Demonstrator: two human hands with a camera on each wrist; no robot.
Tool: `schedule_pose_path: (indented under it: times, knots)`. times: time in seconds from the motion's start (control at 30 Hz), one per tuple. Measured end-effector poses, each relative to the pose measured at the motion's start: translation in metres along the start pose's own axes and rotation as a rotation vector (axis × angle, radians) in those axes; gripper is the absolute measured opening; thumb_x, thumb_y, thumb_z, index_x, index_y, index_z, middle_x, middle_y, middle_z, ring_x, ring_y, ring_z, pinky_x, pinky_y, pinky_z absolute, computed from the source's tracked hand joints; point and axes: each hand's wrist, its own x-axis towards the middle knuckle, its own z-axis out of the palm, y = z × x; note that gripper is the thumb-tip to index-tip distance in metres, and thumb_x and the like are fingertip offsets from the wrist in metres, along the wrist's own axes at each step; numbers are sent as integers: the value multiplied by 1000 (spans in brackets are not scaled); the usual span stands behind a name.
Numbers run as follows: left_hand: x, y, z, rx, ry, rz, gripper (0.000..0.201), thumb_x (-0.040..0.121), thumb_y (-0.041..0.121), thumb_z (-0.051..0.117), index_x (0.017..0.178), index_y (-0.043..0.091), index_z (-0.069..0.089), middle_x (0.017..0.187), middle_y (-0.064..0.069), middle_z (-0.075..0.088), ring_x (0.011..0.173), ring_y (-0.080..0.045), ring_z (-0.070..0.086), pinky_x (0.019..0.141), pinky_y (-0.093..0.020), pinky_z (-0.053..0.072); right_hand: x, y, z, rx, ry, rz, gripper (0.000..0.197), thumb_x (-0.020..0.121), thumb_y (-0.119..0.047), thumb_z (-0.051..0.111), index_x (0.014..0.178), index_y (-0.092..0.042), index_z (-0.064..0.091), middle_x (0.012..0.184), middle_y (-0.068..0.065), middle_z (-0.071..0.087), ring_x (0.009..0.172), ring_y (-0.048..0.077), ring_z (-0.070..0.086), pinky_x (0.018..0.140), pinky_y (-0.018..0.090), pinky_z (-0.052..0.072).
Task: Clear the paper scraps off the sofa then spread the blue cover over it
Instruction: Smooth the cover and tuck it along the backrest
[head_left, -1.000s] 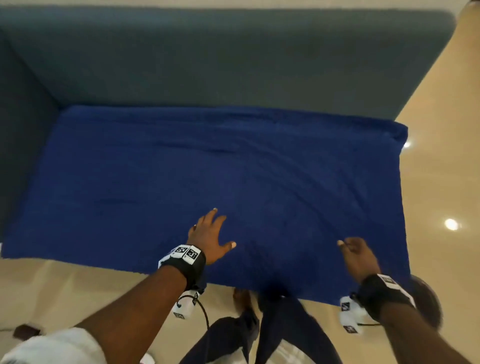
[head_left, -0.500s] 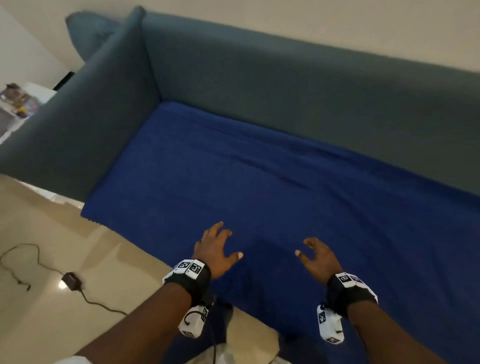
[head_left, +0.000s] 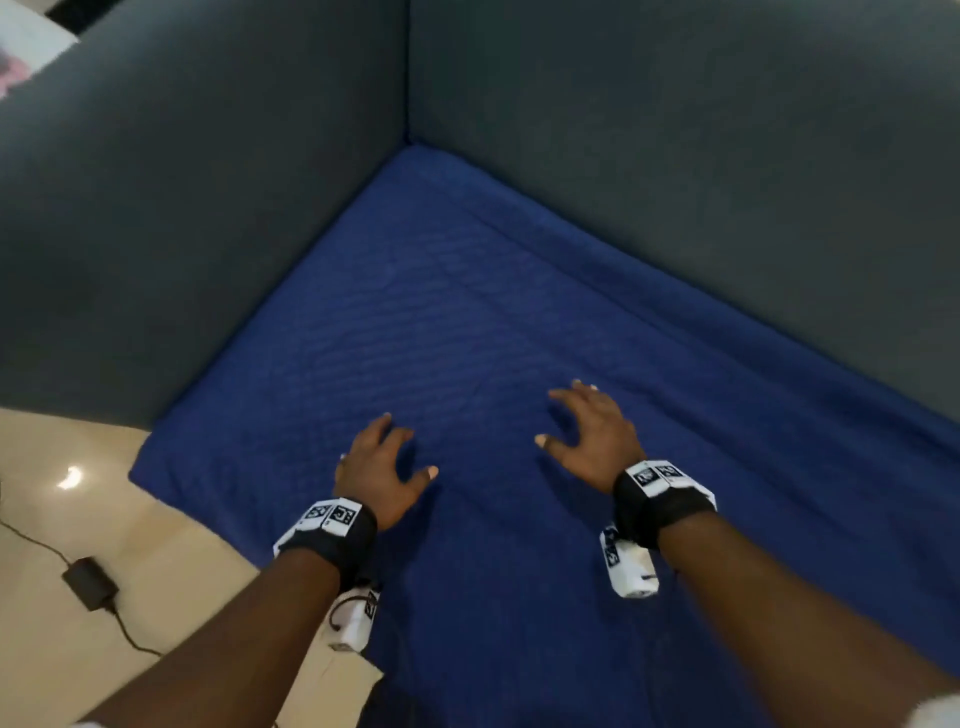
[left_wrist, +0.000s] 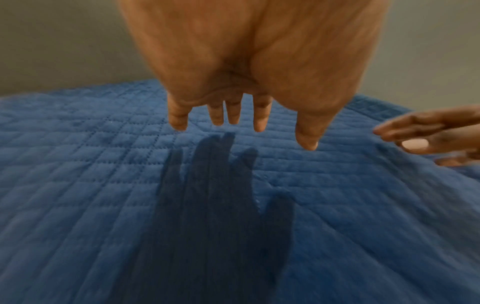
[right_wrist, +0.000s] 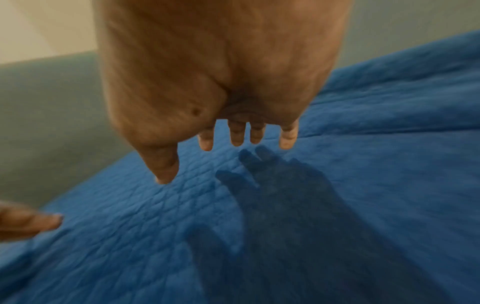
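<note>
**Cover down, both hands hovering**

In the head view, we see the blue cover (head_left: 467, 312) lying across the seat of the grey sofa (head_left: 675, 156). It sits snug against backrest and armrest, and its front edge hangs toward the floor (head_left: 78, 519). No paper scraps show. The left hand (head_left: 382, 470) and right hand (head_left: 592, 436) sit side by side over the quilting, fingers spread and holding nothing.

In the left wrist view, the fingertips (left_wrist: 179, 121) stand clear of their shadow. We judge that this hand is just above the cloth, not pressing on it (blur leaves some doubt).

The right wrist view shows the same: a spread, empty hand, its shadow apart from the fingertips.

Our worry is that a smoothing stroke toward the front could drag the cover forward and open a gap at the backrest. An adapter (head_left: 88, 582) and its cable on the floor could also snag a foot.
</note>
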Motion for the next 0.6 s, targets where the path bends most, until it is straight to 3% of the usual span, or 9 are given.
schedule_pose_path:
  times: [0.1,0.17,0.23,0.33,0.5,0.6]
  knots:
    - [58,-29,-22,45,-28,-26,115,62,84,69,158,41,22,171,9,-8,158,-18,-9,115,-75,10,80,-69,27,-243,-85,-138,96,75,-80,66,157,-51,26,174,-7,6,161,26,-3,119,71,15]
    - [79,-42,-31,130,-79,-30,141,46,90,72,156,51,-8,163,17,-34,152,-19,-30,108,-82,5,121,-95,44,-384,-138,-201,111,64,-93,59,157,-59,9,174,-10,-11,159,32,-20,113,80,1]
    - [91,-50,-33,190,-95,-11,152,36,95,68,151,54,-23,157,17,-44,147,-23,-41,104,-87,4,156,-102,43,-469,-140,-219,125,52,-104,52,155,-64,-7,172,-13,-19,156,33,-28,108,84,-8]
    - [95,-50,-33,173,-84,-26,158,32,97,66,151,50,-27,156,13,-47,145,-26,-44,104,-88,2,201,-98,8,-505,-99,-166,135,43,-110,48,154,-63,-13,172,-17,-19,156,27,-30,108,84,-11]
    - [103,-48,-36,167,-89,-77,167,23,99,64,152,45,-29,156,6,-48,144,-30,-45,104,-87,0,281,-105,-55,-409,-25,49,124,49,-111,44,151,-67,-12,171,-19,-18,158,21,-24,111,84,-6]
    - [104,-44,-41,185,-124,-89,168,23,100,62,150,44,-33,154,4,-52,142,-33,-48,104,-87,1,315,-125,-66,-283,-51,200,127,50,-114,28,158,-56,-9,172,-12,-19,158,25,-23,118,77,-6]
